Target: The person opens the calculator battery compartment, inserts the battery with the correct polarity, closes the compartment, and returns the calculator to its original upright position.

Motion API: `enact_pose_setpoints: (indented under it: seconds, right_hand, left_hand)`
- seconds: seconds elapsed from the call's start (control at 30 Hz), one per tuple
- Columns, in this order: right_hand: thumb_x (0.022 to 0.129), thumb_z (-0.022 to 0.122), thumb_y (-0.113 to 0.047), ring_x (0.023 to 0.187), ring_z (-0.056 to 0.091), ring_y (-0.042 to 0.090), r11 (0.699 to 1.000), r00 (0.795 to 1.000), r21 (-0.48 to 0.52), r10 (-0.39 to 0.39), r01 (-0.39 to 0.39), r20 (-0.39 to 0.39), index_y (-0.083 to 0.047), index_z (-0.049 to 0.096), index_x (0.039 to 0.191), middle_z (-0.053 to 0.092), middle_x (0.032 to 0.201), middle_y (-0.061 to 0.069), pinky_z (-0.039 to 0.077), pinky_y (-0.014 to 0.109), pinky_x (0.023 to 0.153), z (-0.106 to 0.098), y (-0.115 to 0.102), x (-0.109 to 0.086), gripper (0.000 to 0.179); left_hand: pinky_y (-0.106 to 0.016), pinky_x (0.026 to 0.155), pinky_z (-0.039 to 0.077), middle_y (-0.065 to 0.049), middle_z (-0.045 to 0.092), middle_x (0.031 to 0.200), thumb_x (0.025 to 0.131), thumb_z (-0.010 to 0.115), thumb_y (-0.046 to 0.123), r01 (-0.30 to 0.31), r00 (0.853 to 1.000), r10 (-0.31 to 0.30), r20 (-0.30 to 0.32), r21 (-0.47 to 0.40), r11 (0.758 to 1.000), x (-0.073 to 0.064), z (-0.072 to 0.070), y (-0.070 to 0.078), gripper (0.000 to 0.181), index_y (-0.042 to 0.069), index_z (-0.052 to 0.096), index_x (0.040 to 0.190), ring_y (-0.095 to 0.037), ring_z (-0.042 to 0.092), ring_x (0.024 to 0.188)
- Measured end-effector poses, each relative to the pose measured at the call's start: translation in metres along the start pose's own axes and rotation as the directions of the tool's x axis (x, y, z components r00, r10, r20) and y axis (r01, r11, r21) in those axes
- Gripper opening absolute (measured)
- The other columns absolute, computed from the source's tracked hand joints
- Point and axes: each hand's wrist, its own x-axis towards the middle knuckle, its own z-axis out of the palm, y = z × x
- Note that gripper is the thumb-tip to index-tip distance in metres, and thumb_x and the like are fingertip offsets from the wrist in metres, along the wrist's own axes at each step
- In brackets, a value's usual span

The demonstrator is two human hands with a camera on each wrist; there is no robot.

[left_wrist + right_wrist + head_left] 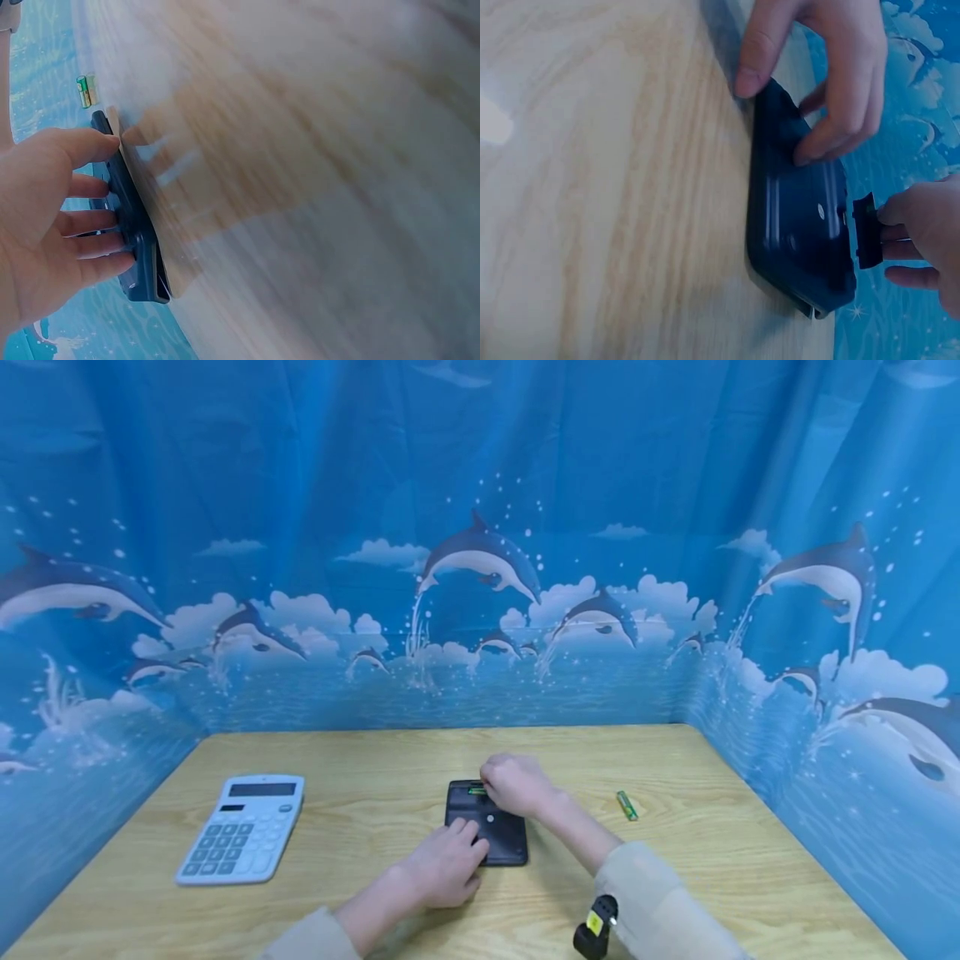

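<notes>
Roughly midway between the tabletop's (352, 802) side edges, left hand (445, 864) tight on black device (506, 839), right hand (513, 783) tight on small cover (868, 234).

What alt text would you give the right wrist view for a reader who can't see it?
A left hand holds a black device on a wooden table, while a right hand pinches a small black cover, held apart from the device. A blue sea-patterned curtain shows behind.

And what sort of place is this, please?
Perhaps a curtained work booth: a dolphin-printed curtain encloses the back and sides of a wood-grain table where a white calculator lies.
</notes>
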Motion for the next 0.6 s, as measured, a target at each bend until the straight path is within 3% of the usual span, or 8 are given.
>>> enact_pose_setpoints:
  seconds: [0.23,0.6]
  right_hand:
    - [0.086,0.062,-0.015,0.068,0.057,0.011,0.999,1.0,-0.04,-0.003,0.003,-0.008,-0.013,0.066,0.079,0.06,0.076,-0.002,0.045,0.021,0.051,0.005,-0.008,0.0,0.008]
    - [0.086,0.062,-0.017,0.07,0.056,0.012,0.996,1.0,-0.086,-0.005,0.007,0.024,-0.014,0.069,0.084,0.057,0.077,-0.003,0.047,0.025,0.053,0.01,-0.013,0.001,0.007]
  left_hand:
    - [-0.03,0.072,0.047,-0.004,0.049,0.093,0.08,0.064,0.035,0.002,0.999,-0.001,0.042,-0.003,1.0,0.0,0.001,0.001,0.028,0.012,0.056,0.094,-0.018,0.046,0.086]
    - [-0.029,0.067,0.046,-0.004,0.048,0.089,0.079,0.065,0.033,-0.016,1.0,0.016,-0.017,0.006,1.0,0.0,0.002,0.0,0.026,0.012,0.055,0.089,-0.018,0.046,0.081]
